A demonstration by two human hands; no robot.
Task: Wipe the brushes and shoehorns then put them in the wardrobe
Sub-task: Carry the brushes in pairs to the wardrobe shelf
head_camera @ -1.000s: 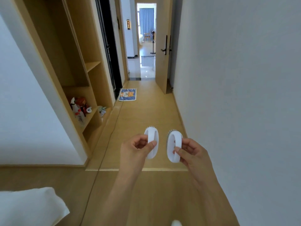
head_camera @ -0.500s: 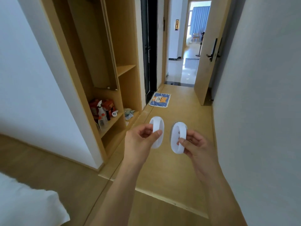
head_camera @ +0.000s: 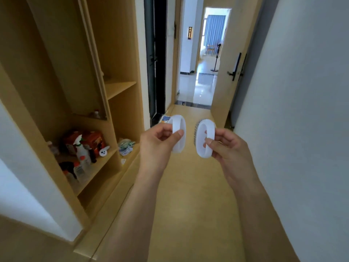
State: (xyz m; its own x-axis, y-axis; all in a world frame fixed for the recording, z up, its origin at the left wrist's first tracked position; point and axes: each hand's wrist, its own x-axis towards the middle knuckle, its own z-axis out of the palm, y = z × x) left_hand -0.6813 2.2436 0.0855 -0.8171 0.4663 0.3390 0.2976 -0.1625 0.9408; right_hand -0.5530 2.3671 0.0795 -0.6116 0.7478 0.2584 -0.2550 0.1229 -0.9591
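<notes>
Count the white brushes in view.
2. One brush held in the left hand, the other brush in the right hand. None visible elsewhere.

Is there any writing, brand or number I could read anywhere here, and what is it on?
None can be read.
Red boxes on the wardrobe shelf: print too blurred.
Spray bottle: label too blurred.
Both white brushes: no marking shows.
Wall plaque down the hall: too small.

Wooden floor, white wall right, open tan door, bright tiled room beyond.
</notes>
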